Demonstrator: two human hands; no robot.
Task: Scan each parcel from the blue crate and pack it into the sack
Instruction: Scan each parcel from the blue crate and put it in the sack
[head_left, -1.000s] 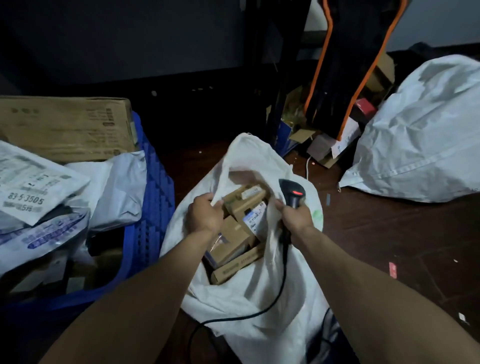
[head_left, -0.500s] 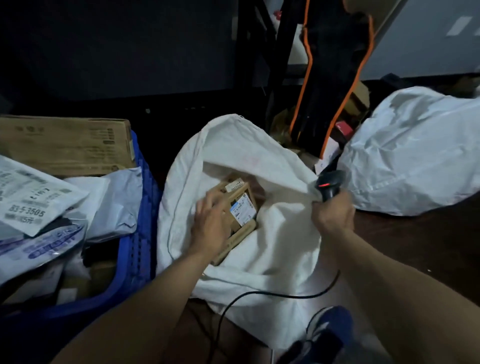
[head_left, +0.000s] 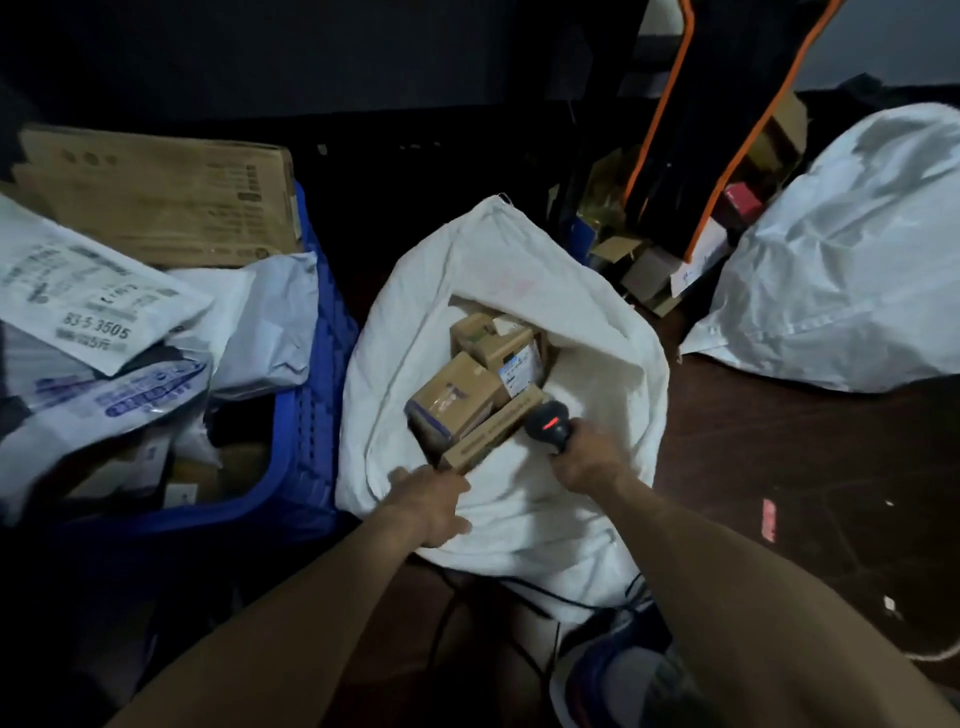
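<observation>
An open white sack (head_left: 457, 275) stands on the floor in the middle, with several brown cardboard parcels (head_left: 460, 397) inside. My left hand (head_left: 428, 501) grips the sack's near rim. My right hand (head_left: 587, 457) holds a black barcode scanner (head_left: 548, 426) with a red light, at the sack's right inner edge just beside the parcels. Left of the sack is the blue crate (head_left: 311, 364), piled with white and grey mailer bags (head_left: 98, 301) and a large flat cardboard box (head_left: 166, 197).
A second filled white sack (head_left: 852, 260) lies at the right. Black bags with orange trim (head_left: 696, 104) and loose cartons stand behind. The scanner cable (head_left: 524, 597) runs under the sack toward my blue shoe (head_left: 613, 660). Small scraps lie on the dark floor at the right.
My left hand left the parcels and came back to the sack's near rim. My right hand brought the scanner from the right rim inward beside the parcels. The sack mouth is wider.
</observation>
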